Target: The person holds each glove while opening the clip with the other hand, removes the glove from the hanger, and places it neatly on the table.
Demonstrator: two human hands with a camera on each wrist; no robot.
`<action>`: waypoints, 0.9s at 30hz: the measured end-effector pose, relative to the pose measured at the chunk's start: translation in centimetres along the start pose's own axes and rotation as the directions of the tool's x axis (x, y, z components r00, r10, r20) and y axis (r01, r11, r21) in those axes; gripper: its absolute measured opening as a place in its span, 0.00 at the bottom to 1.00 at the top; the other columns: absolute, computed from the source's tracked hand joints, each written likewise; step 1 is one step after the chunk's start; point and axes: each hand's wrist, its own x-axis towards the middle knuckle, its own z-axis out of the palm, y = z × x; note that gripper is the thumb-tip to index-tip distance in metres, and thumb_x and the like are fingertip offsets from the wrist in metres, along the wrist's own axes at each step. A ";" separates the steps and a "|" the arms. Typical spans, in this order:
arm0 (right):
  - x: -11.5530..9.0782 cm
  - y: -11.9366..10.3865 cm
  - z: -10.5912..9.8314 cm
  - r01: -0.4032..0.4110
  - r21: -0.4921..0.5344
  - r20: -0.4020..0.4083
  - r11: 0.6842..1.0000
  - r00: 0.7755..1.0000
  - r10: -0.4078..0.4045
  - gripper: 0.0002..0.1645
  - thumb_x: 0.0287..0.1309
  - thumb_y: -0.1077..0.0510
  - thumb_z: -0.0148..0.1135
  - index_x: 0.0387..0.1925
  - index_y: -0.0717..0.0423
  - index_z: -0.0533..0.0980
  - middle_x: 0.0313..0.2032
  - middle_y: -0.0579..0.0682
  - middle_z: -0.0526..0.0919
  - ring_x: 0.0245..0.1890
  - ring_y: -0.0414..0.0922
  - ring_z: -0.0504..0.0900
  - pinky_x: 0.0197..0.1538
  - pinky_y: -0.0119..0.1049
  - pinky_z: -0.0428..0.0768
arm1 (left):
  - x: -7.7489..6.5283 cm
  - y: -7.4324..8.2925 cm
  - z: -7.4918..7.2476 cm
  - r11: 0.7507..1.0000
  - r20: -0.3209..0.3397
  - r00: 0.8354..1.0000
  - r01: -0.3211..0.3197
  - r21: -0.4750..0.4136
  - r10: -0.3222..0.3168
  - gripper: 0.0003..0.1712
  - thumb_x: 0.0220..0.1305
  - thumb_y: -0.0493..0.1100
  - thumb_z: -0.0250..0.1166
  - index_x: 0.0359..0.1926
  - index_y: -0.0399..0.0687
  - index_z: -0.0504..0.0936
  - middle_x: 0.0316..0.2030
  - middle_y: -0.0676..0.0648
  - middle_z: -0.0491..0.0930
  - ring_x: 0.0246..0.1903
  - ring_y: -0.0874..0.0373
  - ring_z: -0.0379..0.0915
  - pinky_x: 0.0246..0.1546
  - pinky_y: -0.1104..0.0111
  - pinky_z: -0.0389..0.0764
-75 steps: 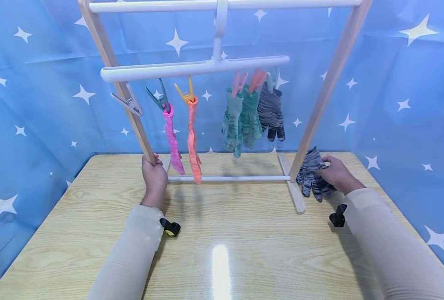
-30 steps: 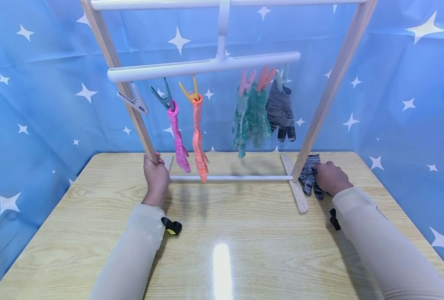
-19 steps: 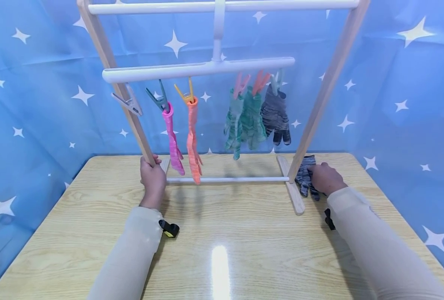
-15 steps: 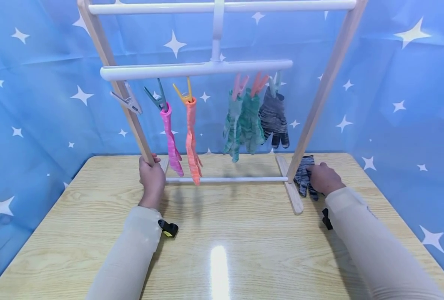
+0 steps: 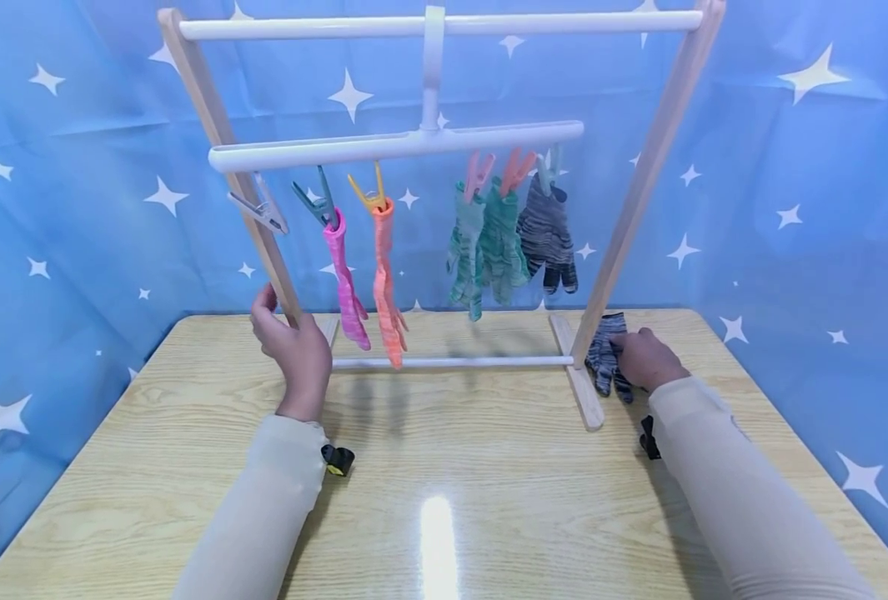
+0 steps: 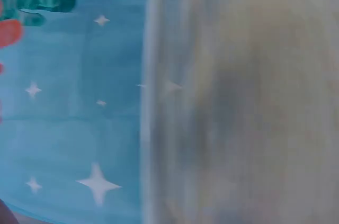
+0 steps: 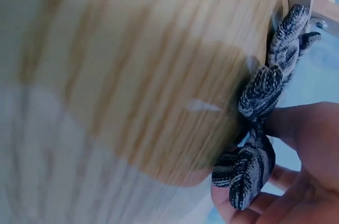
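My left hand (image 5: 293,354) is at the left wooden post (image 5: 226,142) of the rack, low down, with its fingers spread loosely beside the wood rather than wrapped round it. At the foot of the right post, my right hand (image 5: 649,358) pinches a black-and-grey knit glove (image 5: 604,354). The right wrist view has that glove (image 7: 254,166) between thumb and fingers, close above the wood-grain tabletop. From the white hanger (image 5: 391,146) hang a pink glove (image 5: 348,283), an orange glove (image 5: 386,283), two green gloves (image 5: 466,242) and another grey glove (image 5: 547,233), all clipped by clothespins.
An unused grey clothespin (image 5: 263,212) dangles near the hanger's left end. A white bar (image 5: 451,362) joins the rack's feet low over the table (image 5: 428,450). Behind stands a blue star-patterned curtain (image 5: 789,250). The left wrist view is largely blurred.
My left hand has loosened from the post, its fingers moving out to the left. My right hand, which came in closer to the right post with the glove, has hardly moved lately.
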 end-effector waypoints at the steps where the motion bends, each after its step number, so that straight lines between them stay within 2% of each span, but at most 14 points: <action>1: 0.0 0.1 0.0 0.004 0.003 -0.001 1.000 1.000 -0.004 0.29 0.71 0.68 0.39 0.71 0.66 0.62 0.57 0.81 0.66 0.47 0.66 0.72 0.33 0.47 0.72 | -0.1 0.5 0.0 0.999 -0.028 0.999 -0.047 -0.015 0.047 0.28 0.68 0.33 0.52 0.67 0.54 0.64 0.63 0.50 0.65 0.65 0.59 0.58 0.69 0.60 0.52; 4: 0.2 0.2 -0.1 0.012 0.006 -0.007 1.000 1.000 -0.012 0.29 0.70 0.69 0.40 0.71 0.67 0.62 0.54 0.79 0.68 0.41 0.60 0.71 0.31 0.44 0.69 | -0.5 2.2 -0.1 0.977 -0.089 0.979 -0.192 -0.088 0.184 0.22 0.69 0.30 0.53 0.62 0.48 0.68 0.60 0.49 0.67 0.63 0.62 0.59 0.64 0.66 0.57; 7: 0.3 0.2 -0.1 0.012 0.004 -0.015 1.000 1.000 -0.012 0.29 0.69 0.69 0.41 0.70 0.66 0.63 0.53 0.78 0.69 0.40 0.59 0.70 0.32 0.44 0.69 | -1.2 3.8 -0.1 0.936 -0.089 0.955 -0.296 -0.193 0.283 0.18 0.67 0.28 0.50 0.56 0.41 0.70 0.54 0.49 0.69 0.58 0.59 0.63 0.59 0.68 0.60; 10: 0.5 0.3 0.1 0.019 -0.010 -0.024 1.000 1.000 -0.020 0.29 0.69 0.69 0.42 0.70 0.66 0.63 0.52 0.77 0.71 0.39 0.58 0.71 0.33 0.44 0.69 | -2.0 5.0 -0.1 0.893 -0.049 0.945 -0.321 -0.316 0.323 0.16 0.65 0.30 0.48 0.53 0.39 0.70 0.51 0.52 0.71 0.56 0.57 0.65 0.55 0.68 0.62; 14: 0.5 0.0 0.2 0.028 -0.012 -0.034 1.000 0.999 -0.029 0.28 0.70 0.68 0.41 0.70 0.67 0.63 0.51 0.77 0.71 0.38 0.57 0.70 0.31 0.43 0.69 | -2.5 6.0 -0.2 0.856 0.015 0.931 -0.330 -0.399 0.366 0.20 0.65 0.37 0.49 0.56 0.37 0.69 0.53 0.52 0.72 0.58 0.54 0.66 0.57 0.66 0.63; 17: 0.4 -0.2 0.2 0.035 -0.004 -0.030 0.999 0.999 -0.035 0.29 0.71 0.67 0.39 0.71 0.66 0.62 0.51 0.77 0.70 0.35 0.56 0.70 0.28 0.42 0.68 | -2.6 6.3 -0.3 0.860 0.089 0.925 -0.305 -0.408 0.370 0.26 0.64 0.42 0.51 0.62 0.37 0.67 0.58 0.49 0.71 0.62 0.53 0.64 0.61 0.64 0.63; 20: 0.2 -0.1 0.2 0.053 -0.015 -0.035 0.998 0.998 -0.054 0.28 0.72 0.67 0.41 0.71 0.66 0.62 0.52 0.78 0.70 0.36 0.57 0.72 0.27 0.42 0.68 | -2.8 6.6 -0.3 0.890 0.174 0.921 -0.265 -0.372 0.347 0.32 0.63 0.45 0.55 0.67 0.39 0.64 0.63 0.48 0.69 0.66 0.55 0.62 0.64 0.62 0.62; 22: 0.1 0.2 0.1 0.064 -0.022 -0.043 0.998 0.997 -0.065 0.28 0.72 0.65 0.44 0.71 0.66 0.63 0.54 0.78 0.70 0.40 0.61 0.73 0.27 0.42 0.69 | -2.8 6.6 -0.3 0.907 0.214 0.917 -0.253 -0.337 0.335 0.35 0.62 0.46 0.57 0.69 0.40 0.63 0.66 0.47 0.68 0.67 0.55 0.61 0.66 0.60 0.62; 27: -0.2 1.0 -0.5 0.076 0.010 -0.074 0.997 0.994 -0.075 0.29 0.72 0.60 0.51 0.70 0.67 0.63 0.59 0.79 0.70 0.48 0.68 0.75 0.33 0.50 0.76 | -3.1 6.9 -0.1 0.927 0.246 0.916 -0.244 -0.286 0.317 0.34 0.61 0.45 0.62 0.66 0.39 0.64 0.64 0.47 0.70 0.66 0.57 0.64 0.66 0.58 0.62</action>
